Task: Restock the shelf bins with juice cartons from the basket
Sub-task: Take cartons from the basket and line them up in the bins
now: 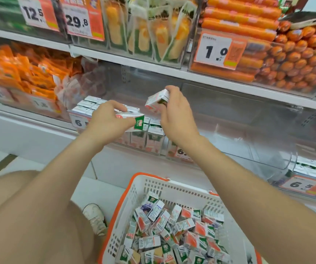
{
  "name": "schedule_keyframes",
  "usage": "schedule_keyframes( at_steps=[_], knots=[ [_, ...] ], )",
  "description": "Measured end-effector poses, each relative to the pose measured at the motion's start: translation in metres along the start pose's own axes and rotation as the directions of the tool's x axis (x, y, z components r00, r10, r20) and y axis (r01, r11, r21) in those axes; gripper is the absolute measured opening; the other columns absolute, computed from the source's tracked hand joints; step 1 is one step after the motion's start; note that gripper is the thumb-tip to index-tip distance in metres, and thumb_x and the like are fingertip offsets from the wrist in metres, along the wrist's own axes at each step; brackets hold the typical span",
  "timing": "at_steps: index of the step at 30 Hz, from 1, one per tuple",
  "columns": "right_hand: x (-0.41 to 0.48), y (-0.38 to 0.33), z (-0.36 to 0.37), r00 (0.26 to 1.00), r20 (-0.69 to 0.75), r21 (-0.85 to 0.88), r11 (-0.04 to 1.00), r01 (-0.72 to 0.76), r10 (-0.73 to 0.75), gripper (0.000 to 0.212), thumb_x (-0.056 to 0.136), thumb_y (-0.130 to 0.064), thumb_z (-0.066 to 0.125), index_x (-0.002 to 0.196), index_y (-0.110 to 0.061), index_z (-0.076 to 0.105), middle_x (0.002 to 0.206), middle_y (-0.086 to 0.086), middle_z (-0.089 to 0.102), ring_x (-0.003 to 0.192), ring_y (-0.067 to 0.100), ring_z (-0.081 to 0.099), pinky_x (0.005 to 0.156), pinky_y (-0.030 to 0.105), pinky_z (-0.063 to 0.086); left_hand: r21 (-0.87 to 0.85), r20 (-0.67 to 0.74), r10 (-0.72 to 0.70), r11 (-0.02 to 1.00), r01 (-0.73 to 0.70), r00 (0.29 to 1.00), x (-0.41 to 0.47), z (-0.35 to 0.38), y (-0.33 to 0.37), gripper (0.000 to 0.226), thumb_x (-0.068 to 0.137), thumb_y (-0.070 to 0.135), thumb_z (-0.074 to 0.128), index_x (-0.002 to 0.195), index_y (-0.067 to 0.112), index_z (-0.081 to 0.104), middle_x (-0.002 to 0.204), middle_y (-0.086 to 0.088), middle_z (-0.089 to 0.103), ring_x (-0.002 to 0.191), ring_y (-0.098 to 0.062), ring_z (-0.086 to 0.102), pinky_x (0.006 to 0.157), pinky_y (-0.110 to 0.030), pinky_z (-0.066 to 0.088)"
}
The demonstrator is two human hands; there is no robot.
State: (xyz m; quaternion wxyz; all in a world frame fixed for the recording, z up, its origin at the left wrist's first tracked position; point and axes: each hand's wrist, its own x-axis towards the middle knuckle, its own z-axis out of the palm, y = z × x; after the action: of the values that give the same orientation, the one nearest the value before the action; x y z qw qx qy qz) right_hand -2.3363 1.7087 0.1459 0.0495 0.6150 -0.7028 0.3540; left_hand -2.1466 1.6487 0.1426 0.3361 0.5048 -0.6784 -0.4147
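At the left of the frame, crinkly orange foil packets (20, 73) fill a shelf bin. Above them, white-and-orange price tags read "12.5" (33, 13) and "29.8" (77, 21). Just right of the packets, a clear plastic bin (140, 147) holds upright rows of small boxy juice cartons (92, 103), and its front tag (79, 121) shows "6.5". Over that bin the left hand (107, 119) has its grip closed on a left carton (132, 119). The fingers lie across its white top and the thumb is beneath. The carton is tilted, and its green end panel, printed "100%", juts out to the right of the fingers. Close beside it and slightly higher, the right hand (176, 113) pinches a right carton (157, 101), white with pink-red print. This carton is also tilted and sticks out left of the fingertips, above the bin's rows. At lower centre sits a slotted white plastic basket (172, 189) with an orange rim, holding a loose heap of cartons (182, 231) in white, green and orange-red. At upper right, glossy orange sausages (239, 20) are stacked behind a "1.9" tag (215, 49). At lower right, another tag (302, 184) reads "6.5".
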Motion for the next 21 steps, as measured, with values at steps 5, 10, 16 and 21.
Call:
schedule_keyframes(
  at_steps=[5, 10, 16, 21],
  knots=[
    [0.049, 0.006, 0.037, 0.974, 0.228, -0.435, 0.892, 0.121, -0.021, 0.035, 0.091, 0.001, 0.066, 0.122, -0.006, 0.050, 0.114, 0.014, 0.055, 0.101, 0.037, 0.053, 0.074, 0.038, 0.036, -0.174, -0.080, -0.036, 0.985, 0.022, 0.996, 0.011, 0.001, -0.001, 0.042, 0.079, 0.022, 0.082, 0.113, 0.023, 0.058, 0.102, -0.002, 0.070, 0.087, -0.018, 0.069, 0.067, -0.030, 0.049],
    [0.082, 0.005, 0.052, 0.892, 0.441, -0.382, 0.921, 0.084, 0.101, 0.021, 0.096, -0.011, 0.066, 0.089, -0.008, 0.046, 0.095, 0.013, 0.044, 0.077, 0.037, 0.050, 0.065, 0.037, 0.038, -0.290, -0.101, -0.058, 0.957, 0.026, 0.993, 0.020, -0.003, 0.001, 0.026, 0.083, 0.019, 0.080, 0.105, 0.026, 0.067, 0.092, 0.000, 0.078, 0.073, -0.013, 0.070, 0.060, -0.027, 0.047],
    [0.091, 0.013, 0.057, 0.761, 0.643, -0.383, 0.897, 0.220, 0.088, 0.015, 0.090, -0.006, 0.049, 0.077, -0.012, 0.052, 0.082, 0.011, 0.056, 0.082, 0.039, 0.059, 0.057, 0.038, 0.045, -0.253, -0.073, 0.040, 0.966, -0.057, 0.997, 0.018, -0.003, 0.006, 0.025, 0.090, 0.014, 0.075, 0.110, 0.029, 0.075, 0.096, 0.005, 0.077, 0.083, -0.009, 0.076, 0.073, -0.041, 0.063],
    [0.078, 0.009, 0.033, 0.795, 0.607, -0.217, 0.959, 0.182, -0.014, 0.044, 0.089, -0.004, 0.043, 0.126, -0.012, 0.066, 0.122, 0.010, 0.070, 0.111, 0.031, 0.064, 0.093, 0.046, 0.055, -0.193, -0.036, 0.111, 0.974, -0.116, 0.993, 0.015, -0.004, 0.007, 0.029, 0.097, 0.013, 0.073, 0.122, 0.029, 0.074, 0.106, 0.007, 0.072, 0.082, -0.002, 0.073, 0.074, -0.024, 0.061]
  ],
)
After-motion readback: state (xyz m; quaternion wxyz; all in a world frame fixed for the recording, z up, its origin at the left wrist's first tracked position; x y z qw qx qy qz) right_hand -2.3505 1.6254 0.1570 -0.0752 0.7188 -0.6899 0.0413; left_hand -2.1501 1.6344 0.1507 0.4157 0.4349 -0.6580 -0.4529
